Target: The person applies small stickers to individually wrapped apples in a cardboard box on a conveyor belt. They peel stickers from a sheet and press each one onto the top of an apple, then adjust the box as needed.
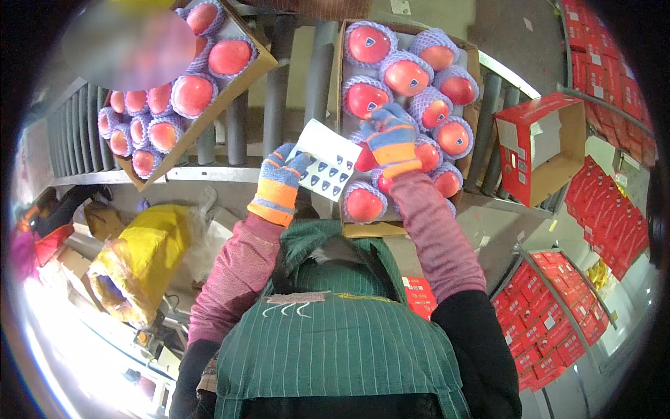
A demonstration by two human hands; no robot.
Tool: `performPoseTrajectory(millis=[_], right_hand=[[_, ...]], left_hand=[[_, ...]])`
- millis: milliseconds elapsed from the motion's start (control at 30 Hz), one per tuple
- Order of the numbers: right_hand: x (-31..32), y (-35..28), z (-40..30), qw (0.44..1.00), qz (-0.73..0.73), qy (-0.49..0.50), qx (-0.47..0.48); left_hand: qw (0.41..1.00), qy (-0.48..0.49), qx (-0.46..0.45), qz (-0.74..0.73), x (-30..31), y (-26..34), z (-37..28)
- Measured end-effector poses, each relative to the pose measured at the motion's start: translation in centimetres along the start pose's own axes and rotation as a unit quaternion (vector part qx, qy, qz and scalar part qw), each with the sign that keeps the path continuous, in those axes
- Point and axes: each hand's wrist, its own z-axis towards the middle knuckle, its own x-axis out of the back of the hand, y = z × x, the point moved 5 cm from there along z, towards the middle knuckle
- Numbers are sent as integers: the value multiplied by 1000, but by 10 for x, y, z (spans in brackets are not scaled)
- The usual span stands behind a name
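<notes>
My left hand [277,183], in a blue and orange knit glove, grips a white sheet of small dark-blue stickers [330,162] by its left edge. The sheet's upper part has no stickers on it. An open cardboard carton [374,230] to the right holds several red apples in purple foam nets. Above them is my right hand [392,139], gloved alike, its fingers bent close to a stickered apple [366,98]. Whether the fingertips hold anything is hidden. Other apples bear the same sticker, such as the upper-left one [369,44]; the lower-left apple [364,205] shows none.
Both cartons rest on a roller conveyor [275,89]; the second carton [230,102] of netted apples sits tilted at left. A red box [515,157] lies on its side at right. Stacked red cartons [549,309] stand beyond, and a yellow wrapped roll [157,251] is at lower left.
</notes>
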Motion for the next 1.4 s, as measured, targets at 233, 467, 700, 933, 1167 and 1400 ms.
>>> performPoseTrajectory(millis=[233, 467, 700, 933, 1167, 1400], right_hand=[[20, -61, -39, 985, 150, -72, 48], [9, -28, -56, 904, 300, -240, -188], [25, 41, -21, 871, 392, -163, -248], [90, 118, 79, 963, -107, 245, -34], [77, 119, 96, 963, -178, 202, 21], [93, 94, 87, 971, -208, 121, 4]], left_hand=[[998, -45, -33, 6, -13, 16, -1], [987, -111, -47, 104, -25, 20, -2], [997, -57, -21, 49, -36, 10, -2], [998, -31, -5, 62, -35, 2, -1], [998, -36, 9, 51, -37, -6, 2], [998, -28, -12, 60, -43, 8, 5]])
